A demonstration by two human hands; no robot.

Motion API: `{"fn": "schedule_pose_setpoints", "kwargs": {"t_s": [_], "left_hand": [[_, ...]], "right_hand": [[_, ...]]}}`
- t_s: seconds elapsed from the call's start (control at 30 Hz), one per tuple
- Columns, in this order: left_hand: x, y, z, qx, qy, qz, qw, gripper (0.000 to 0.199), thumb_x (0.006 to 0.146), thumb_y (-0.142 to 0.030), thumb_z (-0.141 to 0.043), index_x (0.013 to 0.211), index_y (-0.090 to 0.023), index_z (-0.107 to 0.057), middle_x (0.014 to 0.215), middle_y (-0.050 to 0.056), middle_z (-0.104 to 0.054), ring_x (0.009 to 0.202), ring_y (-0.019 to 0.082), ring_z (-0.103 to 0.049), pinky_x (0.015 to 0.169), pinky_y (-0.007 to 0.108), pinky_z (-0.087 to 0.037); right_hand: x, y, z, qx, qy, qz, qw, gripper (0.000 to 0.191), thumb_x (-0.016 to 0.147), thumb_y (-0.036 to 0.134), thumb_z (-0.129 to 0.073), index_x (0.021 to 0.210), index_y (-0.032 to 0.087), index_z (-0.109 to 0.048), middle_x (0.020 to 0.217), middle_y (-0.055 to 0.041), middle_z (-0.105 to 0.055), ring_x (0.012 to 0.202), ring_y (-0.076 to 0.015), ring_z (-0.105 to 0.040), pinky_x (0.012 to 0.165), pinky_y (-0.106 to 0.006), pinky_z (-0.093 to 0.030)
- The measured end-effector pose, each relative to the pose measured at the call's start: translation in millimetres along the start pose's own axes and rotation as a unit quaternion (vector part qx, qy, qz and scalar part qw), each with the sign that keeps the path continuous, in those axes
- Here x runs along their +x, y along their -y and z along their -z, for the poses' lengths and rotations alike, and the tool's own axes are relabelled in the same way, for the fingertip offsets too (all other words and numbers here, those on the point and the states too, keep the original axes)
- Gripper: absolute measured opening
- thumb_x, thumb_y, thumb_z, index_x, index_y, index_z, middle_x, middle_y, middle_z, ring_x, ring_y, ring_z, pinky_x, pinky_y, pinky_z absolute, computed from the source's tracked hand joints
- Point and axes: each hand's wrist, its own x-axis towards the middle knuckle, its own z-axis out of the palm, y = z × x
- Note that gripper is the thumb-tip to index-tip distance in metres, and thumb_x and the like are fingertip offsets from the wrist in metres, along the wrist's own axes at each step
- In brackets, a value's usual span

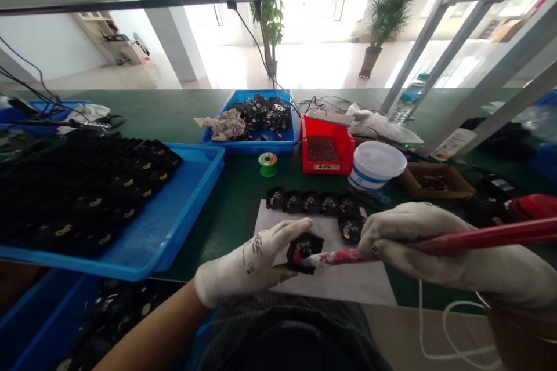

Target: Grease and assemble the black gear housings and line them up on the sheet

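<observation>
A single head-worn view looks forward and down, close over the white paper sheet [331,278] on the green work table [235,197], facing bright windows beyond.

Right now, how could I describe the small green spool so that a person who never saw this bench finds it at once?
Start at the green table and find the red bin near its middle. Just left of it, in front of the far blue tray of black parts, stands the green spool. It is the only bright green round thing there, with an orange-ringed white label on top.
</observation>
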Motion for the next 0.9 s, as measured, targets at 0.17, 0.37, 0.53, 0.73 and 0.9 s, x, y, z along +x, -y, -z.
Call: {"fn": "schedule_pose_setpoints", "kwargs": {"t_s": [0.17,0.37,0.53,0.73,0.9], "left_hand": [[6,10,-6.1,-0.012,-0.041,0.052,0.998,0.085,0.088,-0.018,-0.082,0.163,-0.025,-0.043,0.158,0.014,-0.053,0.15,0.03,-0.049,0.126,0.048,-0.044],[7,23,-18.2,-0.097,-0.089,0.101,0.986,0.087,0.084,-0.024,-0.086,0.161,-0.025,-0.046,0.162,0.013,-0.049,0.152,0.031,-0.047,0.127,0.048,-0.042],[18,26,-38.6,-0.089,-0.102,0.107,0.985,0.085,0.08,-0.017,-0.08,0.159,-0.018,-0.046,0.156,0.016,-0.053,0.148,0.03,-0.051,0.125,0.048,-0.045],[42,26,-72.8,-0.045,-0.119,0.127,0.984,0.081,0.084,-0.016,-0.076,0.159,-0.017,-0.044,0.16,0.017,-0.05,0.152,0.031,-0.047,0.128,0.054,-0.039],[43,27,-88.5,0.022,-0.113,0.137,0.984,0.078,0.088,-0.024,-0.078,0.158,-0.013,-0.045,0.159,0.021,-0.051,0.15,0.037,-0.047,0.126,0.063,-0.038]], "right_hand": [[-2,10,-4,-0.015,-0.082,-0.056,0.995,0.026,0.1,0.031,-0.06,0.085,0.018,-0.077,0.076,-0.0046,-0.073,0.065,-0.0158,-0.069,0.056,-0.019,-0.051],[-14,-2,-27,0.098,-0.23,-0.101,0.963,0.029,0.103,0.034,-0.058,0.085,0.02,-0.076,0.073,-0.0033,-0.07,0.07,-0.016,-0.071,0.064,-0.018,-0.058],[-33,-11,-27,0.051,-0.204,-0.066,0.976,0.024,0.101,0.027,-0.061,0.083,0.021,-0.076,0.071,-0.002,-0.07,0.059,-0.0115,-0.065,0.054,-0.014,-0.051],[-57,-6,-17,0.127,-0.556,-0.14,0.809,0.033,0.079,0.057,-0.088,0.079,0.024,-0.082,0.071,-0.0061,-0.071,0.053,-0.0139,-0.062,0.045,-0.018,-0.051],[-77,-23,-31,0.109,-0.596,-0.183,0.774,0.037,0.073,0.059,-0.09,0.075,0.023,-0.081,0.072,-0.01,-0.072,0.054,-0.0194,-0.066,0.042,-0.021,-0.053]]}}
